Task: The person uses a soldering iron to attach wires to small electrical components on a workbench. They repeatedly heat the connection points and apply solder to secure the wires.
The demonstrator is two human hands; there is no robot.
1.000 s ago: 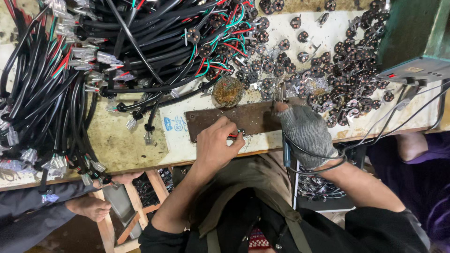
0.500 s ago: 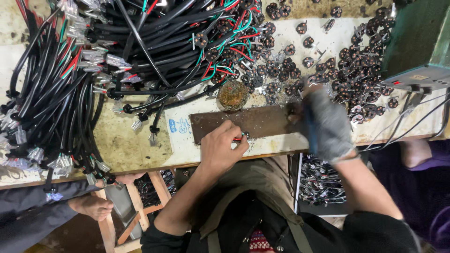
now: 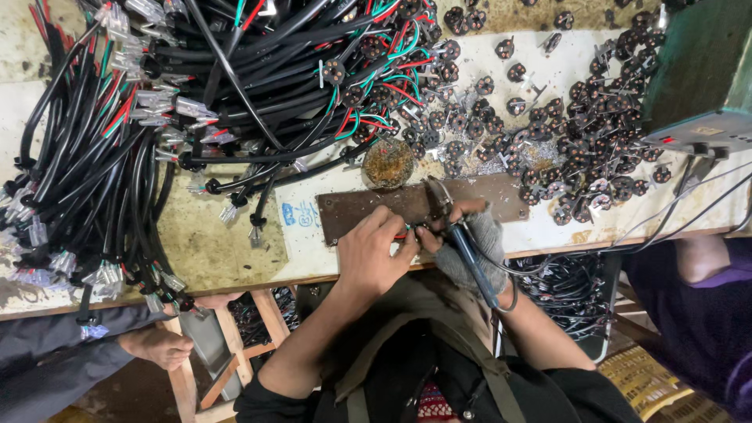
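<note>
My left hand [image 3: 374, 252] is bare and pinches a small part with red and green wire ends at the near edge of a brown metal plate [image 3: 368, 207]. My right hand [image 3: 470, 239], in a grey fingerless glove, grips a blue-handled soldering iron [image 3: 464, 243] whose tip points up toward the plate, right beside the left fingers. The two hands touch over the small part, which they mostly hide.
A big heap of black cables with red and green leads [image 3: 196, 94] covers the left and back of the bench. Several dark round plug parts [image 3: 580, 149] lie at the right. A round tin [image 3: 388, 163] sits behind the plate. Another person's hand [image 3: 160, 346] rests lower left.
My right hand came back from the pile of round parts at the right and now meets my left hand at the plate's near edge with the soldering iron.
</note>
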